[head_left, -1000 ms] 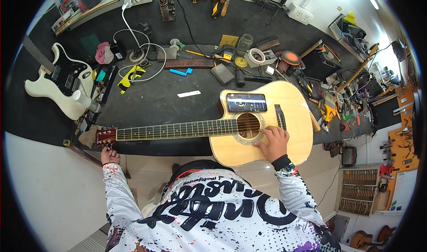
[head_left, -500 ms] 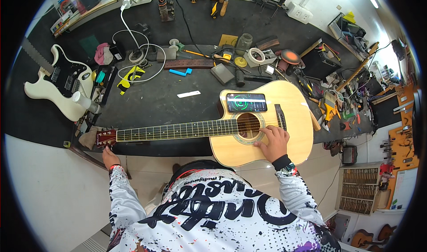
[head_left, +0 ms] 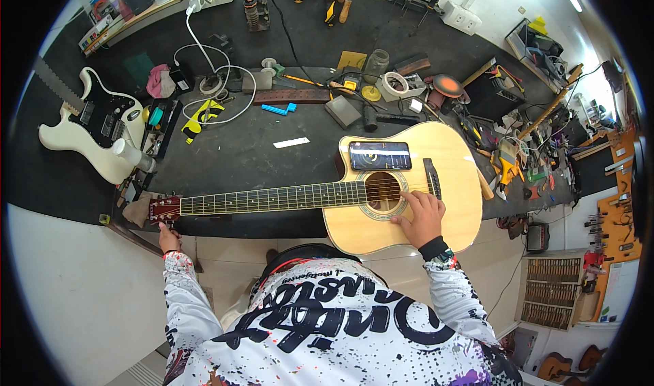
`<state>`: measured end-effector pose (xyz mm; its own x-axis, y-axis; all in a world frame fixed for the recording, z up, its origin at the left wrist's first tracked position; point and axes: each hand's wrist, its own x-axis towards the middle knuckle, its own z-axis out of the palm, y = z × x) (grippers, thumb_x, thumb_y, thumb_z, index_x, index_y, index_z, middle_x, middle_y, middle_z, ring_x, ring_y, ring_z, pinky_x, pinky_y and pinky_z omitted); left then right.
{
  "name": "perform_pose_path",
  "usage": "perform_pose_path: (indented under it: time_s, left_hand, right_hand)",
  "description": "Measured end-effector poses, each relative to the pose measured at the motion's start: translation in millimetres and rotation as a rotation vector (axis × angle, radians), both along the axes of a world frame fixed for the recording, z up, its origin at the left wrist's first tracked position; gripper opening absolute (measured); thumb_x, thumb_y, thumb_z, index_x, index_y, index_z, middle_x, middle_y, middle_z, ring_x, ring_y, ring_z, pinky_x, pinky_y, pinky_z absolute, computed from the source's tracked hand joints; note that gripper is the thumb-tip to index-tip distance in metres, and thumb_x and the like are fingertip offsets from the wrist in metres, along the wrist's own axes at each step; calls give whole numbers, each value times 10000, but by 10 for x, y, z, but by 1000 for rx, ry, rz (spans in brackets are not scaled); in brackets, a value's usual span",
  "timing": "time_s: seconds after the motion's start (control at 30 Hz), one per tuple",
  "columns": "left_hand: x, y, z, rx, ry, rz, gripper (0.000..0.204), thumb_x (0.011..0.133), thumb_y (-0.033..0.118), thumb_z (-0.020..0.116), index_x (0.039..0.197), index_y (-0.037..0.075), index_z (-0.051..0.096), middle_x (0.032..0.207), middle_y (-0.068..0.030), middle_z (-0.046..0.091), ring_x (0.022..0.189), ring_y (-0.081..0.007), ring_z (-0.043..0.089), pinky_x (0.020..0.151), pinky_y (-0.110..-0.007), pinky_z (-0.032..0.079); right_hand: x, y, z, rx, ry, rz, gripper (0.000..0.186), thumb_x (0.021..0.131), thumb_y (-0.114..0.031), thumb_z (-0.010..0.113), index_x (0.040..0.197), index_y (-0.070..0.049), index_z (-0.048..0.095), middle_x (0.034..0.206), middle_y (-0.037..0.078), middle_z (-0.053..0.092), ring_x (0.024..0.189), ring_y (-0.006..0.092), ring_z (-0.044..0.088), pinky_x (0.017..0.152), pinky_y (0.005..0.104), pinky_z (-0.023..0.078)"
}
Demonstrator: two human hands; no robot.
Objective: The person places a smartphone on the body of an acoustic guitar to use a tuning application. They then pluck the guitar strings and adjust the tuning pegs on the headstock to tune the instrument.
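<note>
An acoustic guitar (head_left: 449, 175) with a pale top lies face up along the bench's near edge, its neck pointing left. My left hand (head_left: 169, 239) is at the near side of the red-brown headstock (head_left: 163, 209), fingers closed on a tuning peg that they mostly cover. Over the strings, just right of the sound hole (head_left: 383, 190), rests my right hand (head_left: 424, 220); its thumb and fingers are apart and it holds nothing. A phone (head_left: 379, 156) with a lit dark screen lies on the guitar's top beyond the sound hole. A brown cloth-like lump (head_left: 138, 211) sits under the headstock.
A white electric guitar (head_left: 102, 141) lies at the left. Across the bench are a blue plastic piece (head_left: 279, 109), a white strip (head_left: 291, 143), a hammer (head_left: 370, 119), a tape roll (head_left: 394, 84) and a looped white cable (head_left: 235, 117). Tools crowd the right side.
My left hand has turned slightly at the tuning peg. The green ring on the phone's screen has given way to a dimmer, yellowish display. My right hand stays by the sound hole.
</note>
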<state>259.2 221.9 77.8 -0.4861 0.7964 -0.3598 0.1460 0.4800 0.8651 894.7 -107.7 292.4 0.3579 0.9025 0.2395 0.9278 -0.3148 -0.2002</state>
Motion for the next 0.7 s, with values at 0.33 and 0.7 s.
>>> perform_pose_path:
  time_s: [0.33, 0.7]
  left_hand:
    - [-100, 86, -125, 102, 114, 43, 589, 1063, 569, 442, 1016, 18, 644, 736, -53, 595, 542, -134, 540, 487, -309, 422]
    - [148, -30, 197, -1, -434, 157, 379, 1064, 563, 466, 971, 205, 550, 694, 65, 457, 600, -108, 444, 538, -299, 316]
  right_hand:
    - [26, 2, -20, -19, -41, 19, 573, 719, -444, 854, 1211, -186, 715, 1189, 32, 639, 1186, 269, 525, 1032, 465, 316]
    - [-1, -13, -24, -12, -16, -8, 545, 728, -432, 853, 1192, -182, 716, 1199, 21, 641, 1187, 261, 524, 1020, 467, 317]
